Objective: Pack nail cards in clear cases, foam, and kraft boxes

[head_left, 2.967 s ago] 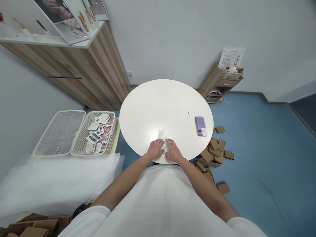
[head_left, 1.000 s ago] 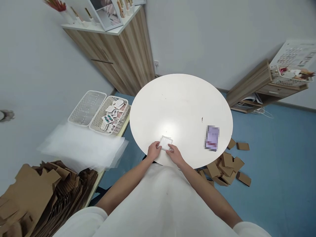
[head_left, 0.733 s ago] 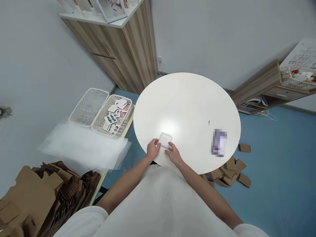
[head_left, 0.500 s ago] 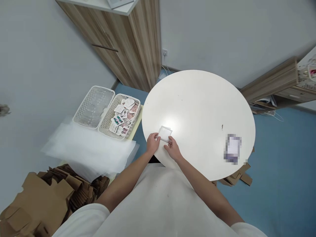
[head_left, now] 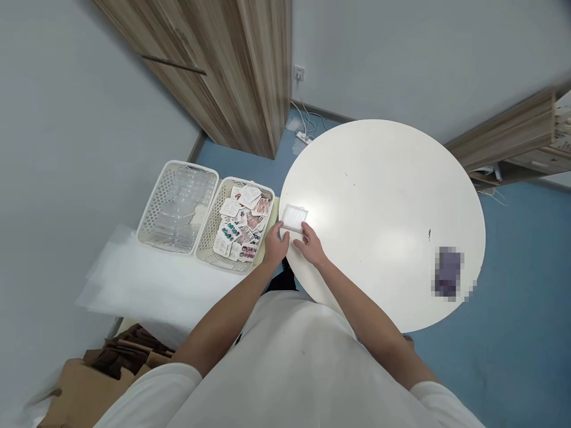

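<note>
A small, flat, see-through plastic box [head_left: 295, 217] is held at the left edge of the round white table [head_left: 379, 196]. My left hand [head_left: 276, 243] grips its near left corner with the fingers. At the near right corner, my right hand [head_left: 311, 244] holds it with curled fingers, the thumb pointing inward. The box looks tilted a little; whether it touches the tabletop I cannot tell. What it contains, if anything, is too small to make out.
Left of the table, one white basket [head_left: 143, 211] holds clear plastic boxes. A second basket [head_left: 207, 242] holds cards [head_left: 231, 232] with coloured nail-shaped pieces. White foam sheets [head_left: 156, 282] and folded cardboard [head_left: 84, 386] lie nearer. A blurred purple object [head_left: 448, 270] lies on the table's right.
My view has turned slightly left. Both hands have carried the plastic box left and a little away from me, toward the table's left edge, keeping their grip.
</note>
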Tool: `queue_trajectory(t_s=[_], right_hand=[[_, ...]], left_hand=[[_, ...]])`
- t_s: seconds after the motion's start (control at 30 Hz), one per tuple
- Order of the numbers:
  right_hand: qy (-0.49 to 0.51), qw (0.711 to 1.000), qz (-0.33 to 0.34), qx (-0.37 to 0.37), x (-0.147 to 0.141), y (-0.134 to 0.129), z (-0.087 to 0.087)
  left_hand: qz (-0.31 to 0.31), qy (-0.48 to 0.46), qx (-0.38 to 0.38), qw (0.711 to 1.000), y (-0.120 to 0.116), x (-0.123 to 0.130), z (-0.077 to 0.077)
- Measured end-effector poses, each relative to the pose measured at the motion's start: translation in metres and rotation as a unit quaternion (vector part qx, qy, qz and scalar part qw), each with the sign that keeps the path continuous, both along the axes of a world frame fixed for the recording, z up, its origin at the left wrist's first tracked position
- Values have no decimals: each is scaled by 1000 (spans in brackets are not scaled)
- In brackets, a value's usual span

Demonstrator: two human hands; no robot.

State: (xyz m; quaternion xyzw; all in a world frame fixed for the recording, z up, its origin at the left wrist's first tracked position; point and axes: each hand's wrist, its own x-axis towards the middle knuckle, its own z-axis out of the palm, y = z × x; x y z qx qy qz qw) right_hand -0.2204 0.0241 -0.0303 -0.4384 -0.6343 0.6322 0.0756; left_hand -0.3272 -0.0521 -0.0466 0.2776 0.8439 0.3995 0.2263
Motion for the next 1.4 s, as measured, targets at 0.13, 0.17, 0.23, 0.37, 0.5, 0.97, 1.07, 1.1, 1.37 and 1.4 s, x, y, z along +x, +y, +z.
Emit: queue_trajectory(t_s=[0.13,0.17,0.23,0.37,0.5,0.97,1.07,1.1,1.37,1.4], right_hand=[[-13,1000,-3,7,-8,3,1],[-17,1000,-3,8,-9,3,2],[-27,1000,-2,12,-9,2,4],[-38,999,-5,27,-10,-1,5],[-38,999,-11,35,-10,-3,4],[0,1000,0,17,14,-15,5],[-4,1000,9,-7,30,-17,10],[-7,1000,13,-16,37,-18,13],[-15,997,70,-28,107,-36,22],[-15,996,80,-26,113,-40,20]], left_hand=[[-20,6,9,1000,1,-6,-1],[-25,6,11,1000,1,-6,-1],[-30,7,13,999,0,-6,-2],[-36,11,24,999,-1,-7,-5],[-45,9,33,998,-1,-9,-5],[-16,-30,33,999,-18,14,-3],[-2,-32,29,999,-30,27,1],[2,-31,27,999,-34,32,3],[25,-31,-6,999,-78,91,16],[29,-32,-8,999,-85,100,18]])
